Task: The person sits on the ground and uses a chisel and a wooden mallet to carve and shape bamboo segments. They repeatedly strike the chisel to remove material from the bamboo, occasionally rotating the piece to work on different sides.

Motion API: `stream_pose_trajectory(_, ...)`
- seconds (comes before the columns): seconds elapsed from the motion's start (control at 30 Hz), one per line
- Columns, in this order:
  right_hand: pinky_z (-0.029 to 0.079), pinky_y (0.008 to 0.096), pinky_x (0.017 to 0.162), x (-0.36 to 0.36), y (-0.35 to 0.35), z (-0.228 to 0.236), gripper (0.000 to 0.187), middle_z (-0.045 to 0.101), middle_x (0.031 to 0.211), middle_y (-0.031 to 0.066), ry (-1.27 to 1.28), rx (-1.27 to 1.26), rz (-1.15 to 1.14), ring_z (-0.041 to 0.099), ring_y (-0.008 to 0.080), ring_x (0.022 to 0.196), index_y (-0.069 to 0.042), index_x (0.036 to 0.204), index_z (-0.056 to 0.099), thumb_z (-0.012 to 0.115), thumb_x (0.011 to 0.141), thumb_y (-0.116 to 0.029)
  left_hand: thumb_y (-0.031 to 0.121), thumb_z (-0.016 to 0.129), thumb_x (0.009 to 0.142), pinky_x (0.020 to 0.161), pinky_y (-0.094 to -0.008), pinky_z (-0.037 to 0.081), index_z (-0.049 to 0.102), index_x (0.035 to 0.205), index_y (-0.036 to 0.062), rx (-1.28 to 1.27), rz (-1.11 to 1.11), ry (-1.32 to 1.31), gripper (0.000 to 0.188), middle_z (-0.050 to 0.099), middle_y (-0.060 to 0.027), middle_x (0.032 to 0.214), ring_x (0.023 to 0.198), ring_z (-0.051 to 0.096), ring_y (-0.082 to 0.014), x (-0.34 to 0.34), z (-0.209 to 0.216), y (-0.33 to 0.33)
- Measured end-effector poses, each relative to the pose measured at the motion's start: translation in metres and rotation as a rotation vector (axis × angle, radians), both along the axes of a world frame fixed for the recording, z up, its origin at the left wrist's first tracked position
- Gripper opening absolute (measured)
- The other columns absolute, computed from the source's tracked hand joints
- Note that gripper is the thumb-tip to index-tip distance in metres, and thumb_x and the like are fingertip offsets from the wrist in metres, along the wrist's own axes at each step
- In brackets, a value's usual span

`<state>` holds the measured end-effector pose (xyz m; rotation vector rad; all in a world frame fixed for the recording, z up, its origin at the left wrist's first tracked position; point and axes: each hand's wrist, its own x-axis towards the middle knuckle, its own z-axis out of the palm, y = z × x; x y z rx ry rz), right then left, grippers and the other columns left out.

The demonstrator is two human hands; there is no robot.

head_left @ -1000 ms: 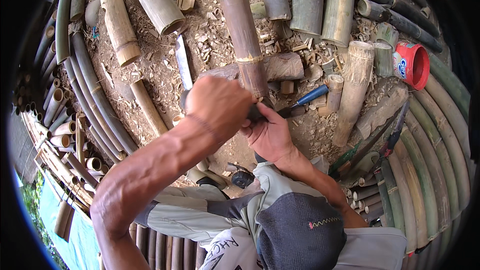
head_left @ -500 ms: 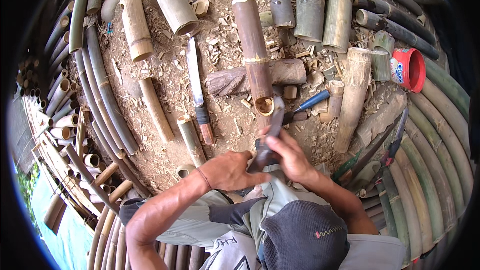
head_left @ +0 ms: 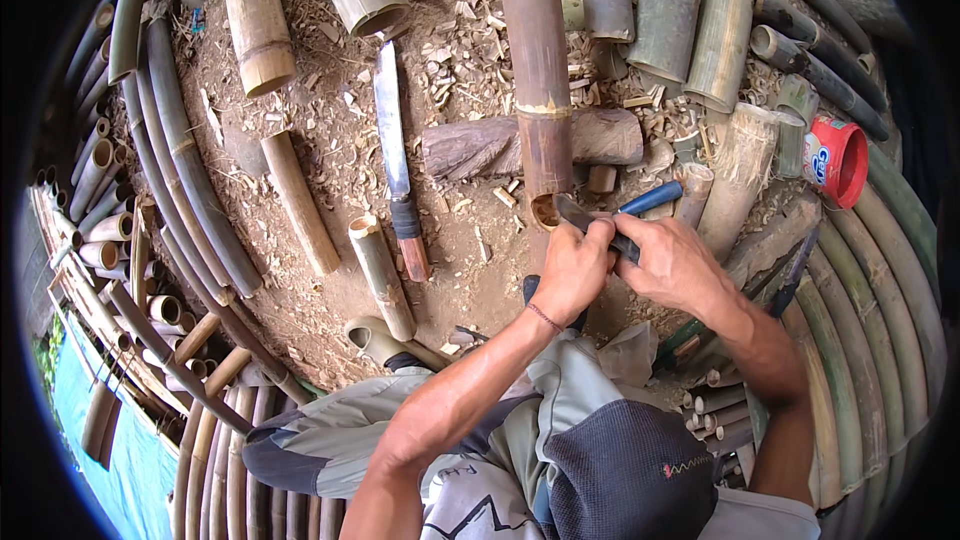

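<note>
A dark, flat, blade-like tool (head_left: 572, 210) is held in both my hands, its tip at the near open end of a brown bamboo tube (head_left: 545, 70). My left hand (head_left: 578, 262) is closed on it, thumb along the top. My right hand (head_left: 672, 258) grips it from the right, fingers curled; its exact kind is hidden by the hands. The tube rests across a short wooden log (head_left: 465, 148). Just beyond my right hand lies a tool with a blue handle (head_left: 652, 198), partly hidden.
A large knife (head_left: 392, 130) lies on the chip-strewn ground to the left. Cut bamboo tubes (head_left: 385, 275) surround the spot. A red tub (head_left: 848, 165) sits on its side at right, near long bamboo poles (head_left: 880, 290). More poles (head_left: 195, 175) line the left.
Both hands have moved forward and to the right with the tool, closer together, to the tube's end. The left hand has gone from spread to closed. The view has shifted slightly.
</note>
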<state>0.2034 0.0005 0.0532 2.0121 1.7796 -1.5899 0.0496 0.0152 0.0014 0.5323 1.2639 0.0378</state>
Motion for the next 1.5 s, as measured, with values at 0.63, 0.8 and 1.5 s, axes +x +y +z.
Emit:
stream_pose_trajectory(0.63,0.056,0.0377,0.059,0.014,0.021,-0.002,0.022,0.072,0.08,0.0106,-0.093,0.18,0.648,0.072,0.026,0.072,-0.005,0.093,0.069,0.07,0.077,-0.02,0.036,0.049,0.104,0.073,-0.0321,0.05,0.059,0.126,0.005,-0.613,0.851,-0.571,0.039,0.063,-0.0028,0.079,0.072,0.059,-0.0153,0.004,-0.002,-0.051)
stream_pose_trajectory(0.8,0.055,0.0419,0.056,-0.016,-0.03,-0.009,0.023,0.068,0.08,0.0126,-0.049,0.022,0.165,0.069,0.0295,0.068,-0.006,0.098,0.062,0.07,0.078,-0.015,0.029,0.05,0.102,0.055,-0.0291,0.05,0.066,0.109,0.0,-0.378,0.37,-0.127,0.034,0.064,-0.0064,0.075,0.058,0.058,-0.0156,-0.017,0.008,-0.03)
stream_pose_trajectory(1.5,0.056,0.0449,0.06,-0.012,-0.016,-0.022,0.035,0.069,0.078,0.0161,-0.151,0.255,0.129,0.07,0.035,0.072,-0.003,0.111,0.059,0.07,0.079,-0.013,0.036,0.047,0.099,0.051,-0.0358,0.046,0.066,0.074,-0.0047,0.107,0.054,-0.009,0.051,0.06,-0.0095,0.056,0.051,0.058,-0.0185,-0.003,-0.003,-0.004)
